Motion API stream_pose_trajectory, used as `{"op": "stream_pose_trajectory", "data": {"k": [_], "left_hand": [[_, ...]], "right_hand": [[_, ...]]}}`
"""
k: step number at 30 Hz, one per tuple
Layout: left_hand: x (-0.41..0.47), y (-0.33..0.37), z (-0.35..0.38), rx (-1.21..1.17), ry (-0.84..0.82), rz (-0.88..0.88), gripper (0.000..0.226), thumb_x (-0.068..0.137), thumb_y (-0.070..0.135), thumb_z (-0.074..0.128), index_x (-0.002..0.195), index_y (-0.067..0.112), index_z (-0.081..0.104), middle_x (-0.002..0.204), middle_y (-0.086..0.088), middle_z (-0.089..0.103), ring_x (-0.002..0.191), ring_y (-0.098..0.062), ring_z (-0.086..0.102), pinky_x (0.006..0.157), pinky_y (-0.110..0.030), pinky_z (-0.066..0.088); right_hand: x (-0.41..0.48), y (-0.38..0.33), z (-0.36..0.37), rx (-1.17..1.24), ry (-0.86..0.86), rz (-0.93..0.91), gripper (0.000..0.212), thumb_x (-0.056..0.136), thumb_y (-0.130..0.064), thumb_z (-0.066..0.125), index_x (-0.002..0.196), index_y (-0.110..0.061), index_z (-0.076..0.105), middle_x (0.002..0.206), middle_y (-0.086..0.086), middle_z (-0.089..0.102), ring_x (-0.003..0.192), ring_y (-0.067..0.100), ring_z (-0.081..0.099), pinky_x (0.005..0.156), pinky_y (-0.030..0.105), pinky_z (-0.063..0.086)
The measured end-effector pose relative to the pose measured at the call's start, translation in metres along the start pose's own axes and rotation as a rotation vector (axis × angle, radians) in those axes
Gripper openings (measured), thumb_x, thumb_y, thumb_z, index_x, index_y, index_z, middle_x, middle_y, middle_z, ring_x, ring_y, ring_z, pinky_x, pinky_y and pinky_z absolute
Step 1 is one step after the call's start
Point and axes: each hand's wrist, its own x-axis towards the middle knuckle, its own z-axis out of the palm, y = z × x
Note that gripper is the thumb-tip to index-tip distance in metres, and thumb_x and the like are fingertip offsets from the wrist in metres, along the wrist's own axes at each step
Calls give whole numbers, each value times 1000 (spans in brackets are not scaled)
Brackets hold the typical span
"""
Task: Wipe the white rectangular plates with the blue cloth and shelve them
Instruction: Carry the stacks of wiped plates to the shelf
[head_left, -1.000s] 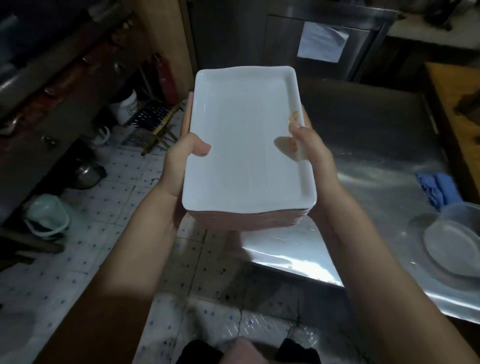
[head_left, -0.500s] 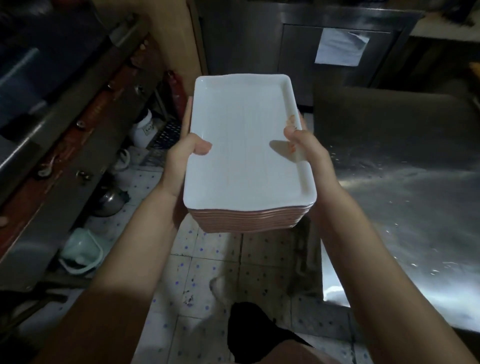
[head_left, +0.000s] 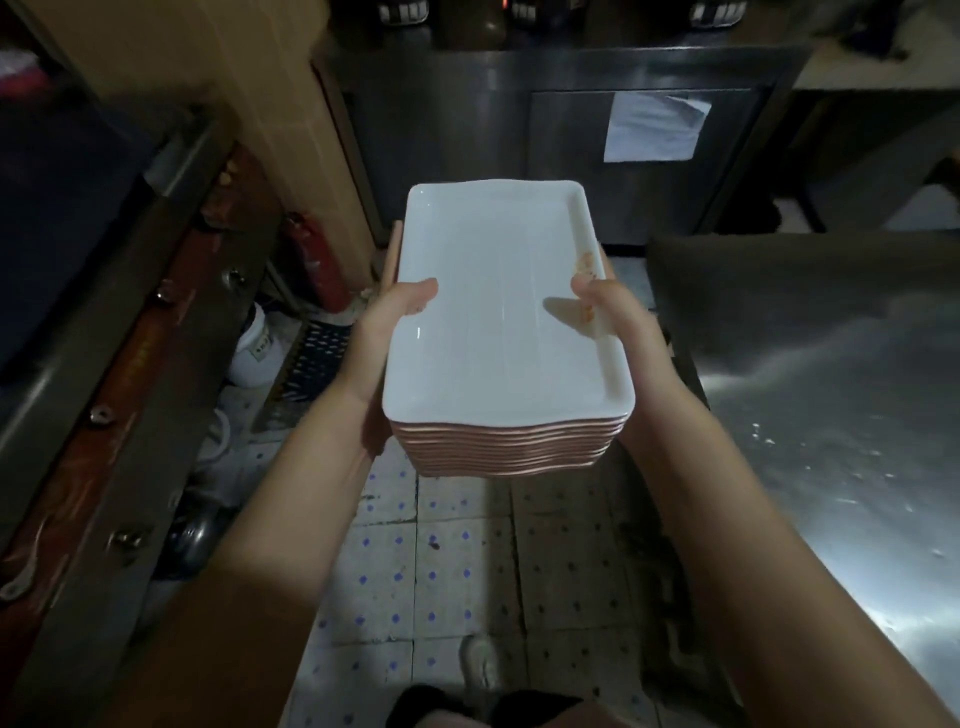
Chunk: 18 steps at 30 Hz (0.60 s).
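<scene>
your left hand (head_left: 387, 332) and right hand (head_left: 618, 317) grasping the stack of white rectangular plates (head_left: 498, 322) by its long sides, thumbs over the top rim, stack mid-air above the tiled floor (head_left: 467, 571), worktop (head_left: 831, 389) on your right

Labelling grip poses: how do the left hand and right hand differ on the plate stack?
The left hand grips the plate stack on its left long edge; the right hand grips the right one. The left hand's thumb lies on plain white; the right hand's thumb sits beside an orange mark on the rim of the top plate and throws a shadow inward. Shared: both thumbs hook over the top plate, about mid-length.
</scene>
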Motion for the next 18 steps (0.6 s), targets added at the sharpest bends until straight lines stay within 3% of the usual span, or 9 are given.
{"op": "stream_pose_trajectory", "data": {"k": [4, 6, 11, 15, 18], "left_hand": [[54, 41, -8, 26, -58, 73, 61, 83, 7, 44, 143, 14, 33, 135, -12, 48, 116, -34, 50, 96, -43, 42], [84, 61, -11, 25, -112, 121, 59, 75, 10, 44, 134, 14, 40, 125, -10, 53, 109, -32, 51, 90, -40, 45], [173, 103, -31, 84, -194, 156, 61, 78, 12, 45, 138, 17, 38, 121, -9, 54, 105, -28, 54, 94, -43, 44], [261, 133, -43, 60, -298, 166, 31, 87, 9, 42, 108, 26, 57, 93, 3, 70, 85, -19, 65, 78, -34, 53], [327, 157, -42, 28, -376, 143, 35, 92, 3, 32, 103, 25, 57, 83, 6, 72, 75, -14, 69, 63, -24, 56]], "right_hand": [[56, -20, 16, 73, 8, -89, 42, 87, -15, 46, 128, -13, 49, 88, 0, 68, 68, 11, 68, 58, 19, 51], [86, -29, 23, 72, 7, -138, 31, 84, -17, 46, 113, -15, 54, 75, -5, 70, 65, 9, 68, 55, 18, 51], [174, -45, 39, 54, 54, -242, 18, 93, -15, 40, 101, -17, 55, 68, -6, 70, 62, 10, 68, 52, 19, 51], [248, -62, 52, 25, 139, -305, 18, 94, -15, 39, 101, -15, 56, 68, -4, 71, 60, 11, 68, 50, 19, 50], [297, -82, 60, 28, 207, -352, 22, 91, -19, 44, 109, -13, 55, 72, -3, 72, 64, 13, 69, 52, 21, 52]]}}
